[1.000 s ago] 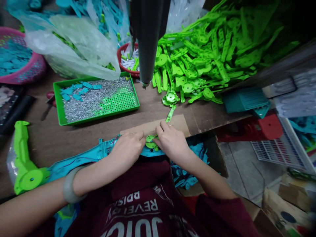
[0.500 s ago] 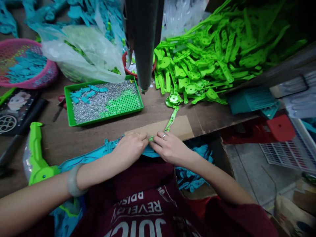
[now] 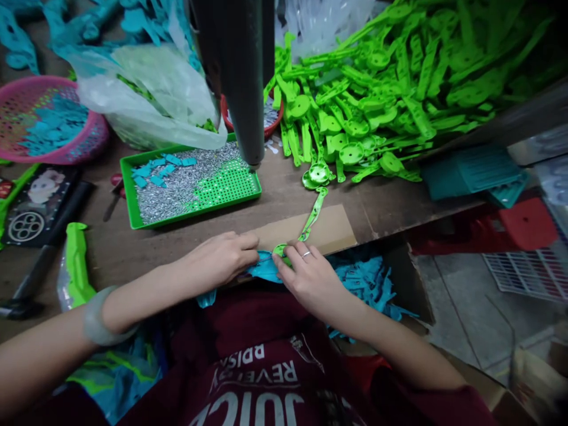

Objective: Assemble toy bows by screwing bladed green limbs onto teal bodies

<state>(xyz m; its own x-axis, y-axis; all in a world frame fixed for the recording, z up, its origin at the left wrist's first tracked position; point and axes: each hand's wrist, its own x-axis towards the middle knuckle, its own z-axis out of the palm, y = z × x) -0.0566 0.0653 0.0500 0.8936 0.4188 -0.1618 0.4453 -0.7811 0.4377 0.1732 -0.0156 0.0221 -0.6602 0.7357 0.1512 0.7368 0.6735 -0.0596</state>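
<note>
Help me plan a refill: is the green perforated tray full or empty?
Neither; partly full. Small metal pieces cover much of the tray, but its bare, holed floor shows toward the right.

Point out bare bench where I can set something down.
Bare wood lies between the green tray and left hand, and between the cardboard, lime pile and teal box. It's crowded beyond the tray, with the bag and red basket.

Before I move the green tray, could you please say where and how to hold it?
I'd take the tray by both short walls, level, from the near side: it's shallow and holds loose metal pieces, and a dark column apparently crowds its right end.
</note>
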